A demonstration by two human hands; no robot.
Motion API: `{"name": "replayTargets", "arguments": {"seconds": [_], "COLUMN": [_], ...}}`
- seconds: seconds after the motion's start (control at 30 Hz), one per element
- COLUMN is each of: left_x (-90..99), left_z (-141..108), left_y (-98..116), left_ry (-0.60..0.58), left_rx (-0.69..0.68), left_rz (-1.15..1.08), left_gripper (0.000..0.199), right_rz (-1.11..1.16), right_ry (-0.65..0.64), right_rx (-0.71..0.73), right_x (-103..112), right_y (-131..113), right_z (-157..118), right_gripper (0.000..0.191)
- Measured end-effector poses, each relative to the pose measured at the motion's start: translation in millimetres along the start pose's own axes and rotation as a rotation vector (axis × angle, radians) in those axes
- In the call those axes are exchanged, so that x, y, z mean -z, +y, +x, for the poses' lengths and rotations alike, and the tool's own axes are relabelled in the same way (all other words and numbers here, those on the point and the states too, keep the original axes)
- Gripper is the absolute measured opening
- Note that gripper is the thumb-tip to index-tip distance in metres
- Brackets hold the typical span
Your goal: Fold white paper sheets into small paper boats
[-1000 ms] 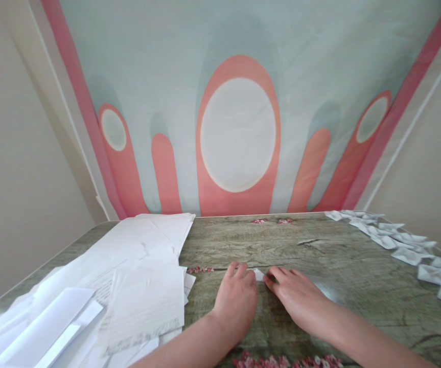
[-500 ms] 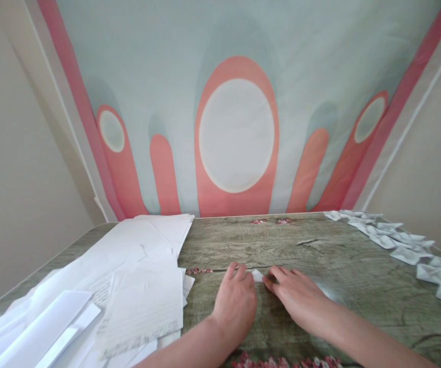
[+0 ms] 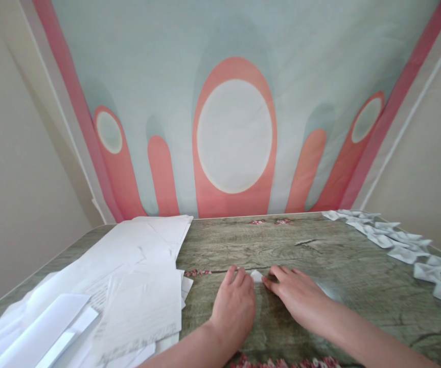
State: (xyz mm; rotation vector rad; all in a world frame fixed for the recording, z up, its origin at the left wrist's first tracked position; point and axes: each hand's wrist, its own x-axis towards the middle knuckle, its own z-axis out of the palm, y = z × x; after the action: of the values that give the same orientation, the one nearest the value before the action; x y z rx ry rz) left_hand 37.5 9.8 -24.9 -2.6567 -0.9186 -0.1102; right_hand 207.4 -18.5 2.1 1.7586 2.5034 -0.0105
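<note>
A small piece of folded white paper [image 3: 256, 276] shows between my hands, low on the wood-patterned tabletop, its top coming to a point. My left hand [image 3: 236, 300] closes on its left side with curled fingers; the thumb is hidden behind the hand. At the right edge, my right hand [image 3: 296, 291] pinches the paper between thumb and fingers. Much of the paper is covered by my fingers. Off to the right, several folded paper boats [image 3: 406, 254] stand in staggered rows.
Stacked white sheets [image 3: 136, 240] cover the left of the table [image 3: 281, 240]. Smaller cut sheets [image 3: 143, 301] and folded strips [image 3: 47, 327] lie on them, some with printing. Behind the table's far edge hangs a pale green and coral backdrop [image 3: 300, 61].
Both hands keep their places at the folded paper, with only a tiny shift of the fingers. The whole view has slid slightly left.
</note>
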Motion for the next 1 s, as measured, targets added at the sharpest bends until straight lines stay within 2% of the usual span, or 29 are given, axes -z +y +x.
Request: {"name": "replayTargets", "arguments": {"seconds": [0.27,0.53,1.0], "left_x": [10.1,21.0,13.8], "left_z": [1.6,-0.6,-0.4], "left_y": [-3.3,-18.3,-10.6], "left_ry": [-0.087,-0.097,-0.129], "left_rx": [0.042,0.122,0.096], "left_rz": [-0.129,-0.313,-0.231], "left_gripper": [0.032,0.029,0.028], "right_rz": [0.008,0.04,0.065], "right_ry": [-0.001,-0.026,-0.027], "right_rx": [-0.011,-0.02,-0.017], "right_x": [-1.9,4.3,4.3], "right_y": [0.5,-0.2,2.3], "right_z": [1.6,0.6,1.5], "right_gripper": [0.035,0.038,0.036]}}
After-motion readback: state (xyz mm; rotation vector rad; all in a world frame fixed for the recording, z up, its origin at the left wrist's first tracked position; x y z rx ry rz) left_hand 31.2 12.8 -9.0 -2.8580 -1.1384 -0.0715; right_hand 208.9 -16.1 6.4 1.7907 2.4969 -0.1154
